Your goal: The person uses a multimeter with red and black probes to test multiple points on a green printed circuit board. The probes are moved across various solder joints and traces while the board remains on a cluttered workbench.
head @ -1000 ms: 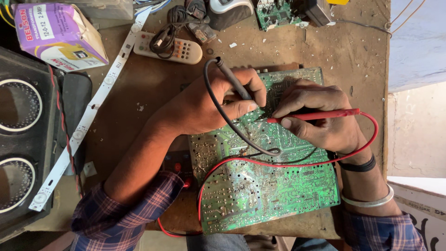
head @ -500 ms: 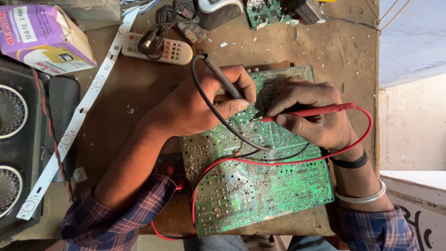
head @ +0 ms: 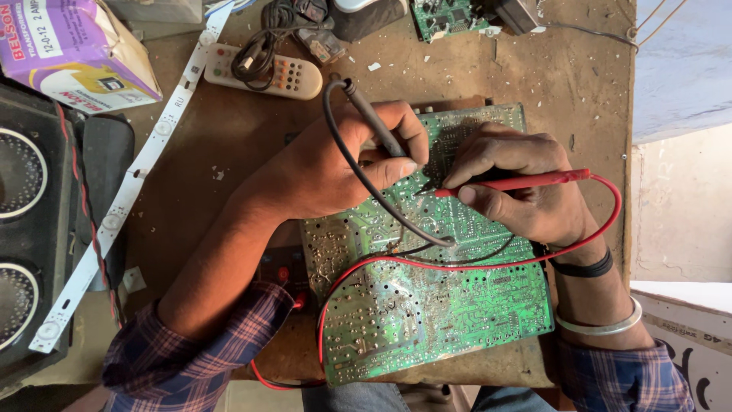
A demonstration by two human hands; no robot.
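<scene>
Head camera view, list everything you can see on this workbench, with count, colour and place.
circuit board: one, green, centre of bench
black probe: one, in left hand
red probe: one, in right hand
probe leads: two, black and red, lying across the board
remote control: one, white, top centre
carton: one, purple and white, top left
light strip: one, white, left
speaker cabinet: one, black, far left
small board: one, green, top
workbench: one, brown
left hand: one
right hand: one

Bright soft daylight, sharp focus (faint shadows, slight edge distortion).
</scene>
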